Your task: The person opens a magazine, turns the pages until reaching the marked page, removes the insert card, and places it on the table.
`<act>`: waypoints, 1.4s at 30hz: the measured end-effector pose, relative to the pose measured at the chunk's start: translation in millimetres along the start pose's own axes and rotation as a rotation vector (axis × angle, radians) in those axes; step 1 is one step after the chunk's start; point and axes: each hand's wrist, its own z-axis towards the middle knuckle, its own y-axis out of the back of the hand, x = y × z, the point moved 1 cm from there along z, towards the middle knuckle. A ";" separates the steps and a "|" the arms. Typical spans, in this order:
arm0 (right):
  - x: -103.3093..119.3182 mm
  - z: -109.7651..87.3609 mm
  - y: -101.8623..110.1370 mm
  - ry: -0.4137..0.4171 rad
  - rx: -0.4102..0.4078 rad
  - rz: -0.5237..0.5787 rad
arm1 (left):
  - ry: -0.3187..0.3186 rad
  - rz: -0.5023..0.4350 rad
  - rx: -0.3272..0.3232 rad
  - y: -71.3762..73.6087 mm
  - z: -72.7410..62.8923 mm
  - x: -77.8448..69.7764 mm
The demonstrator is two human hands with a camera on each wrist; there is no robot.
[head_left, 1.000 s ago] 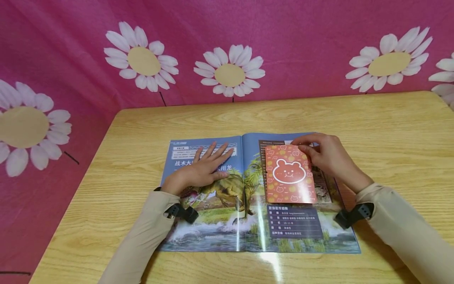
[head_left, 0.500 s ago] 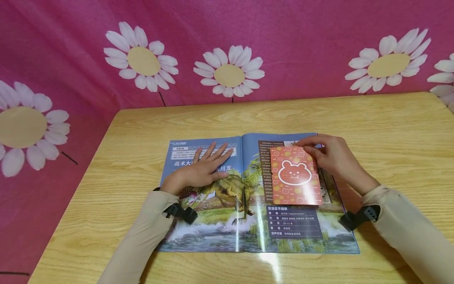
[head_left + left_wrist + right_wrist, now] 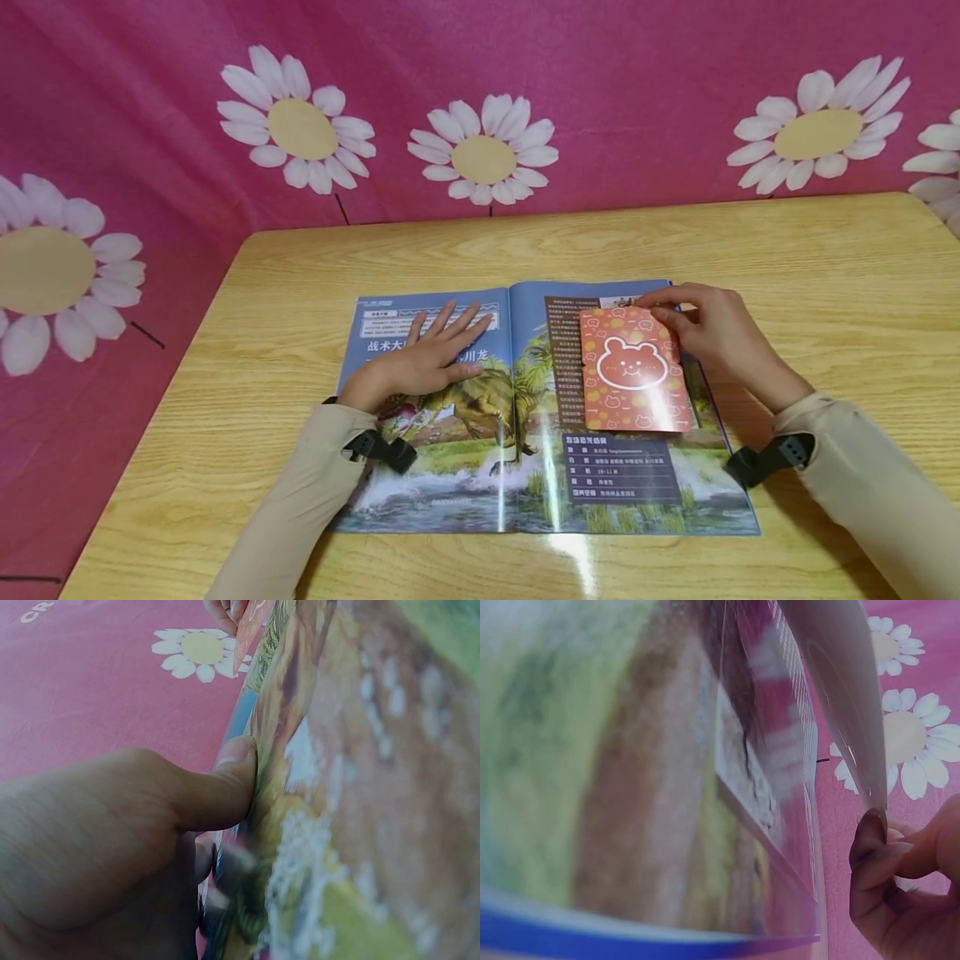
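Note:
An open magazine (image 3: 465,492) with a dinosaur picture lies on the table. My left hand (image 3: 427,358) rests on its left page, fingers spread; the left wrist view shows the thumb (image 3: 225,787) against the paper. Over the right page is a thin orange-red card (image 3: 633,396) with a white-outlined bear face. My right hand (image 3: 705,329) pinches the card's upper right corner between thumb and fingers. In the right wrist view the pale back of the card (image 3: 847,690) bends and stands away from the magazine page (image 3: 652,787).
The wooden table (image 3: 247,333) reaches past the magazine on all sides. Behind it hangs a pink cloth (image 3: 637,100) printed with large white daisies. A black wrist strap (image 3: 791,450) sits on each forearm.
My right hand has moved a little to the right, taking the bear card along, and more of the page's dark text strip shows. My left hand stays in place.

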 end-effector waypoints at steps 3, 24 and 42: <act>-1.2 -0.9 0.5 -0.015 0.012 0.009 | -0.001 0.002 -0.002 0.2 0.3 -0.3; -5.3 -2.9 3.9 -0.021 0.009 -0.013 | 0.040 0.016 -0.034 0.6 -2.0 -3.6; -15.9 -7.8 13.9 -0.042 -0.006 -0.051 | 0.303 0.106 0.026 0.9 -7.4 -10.7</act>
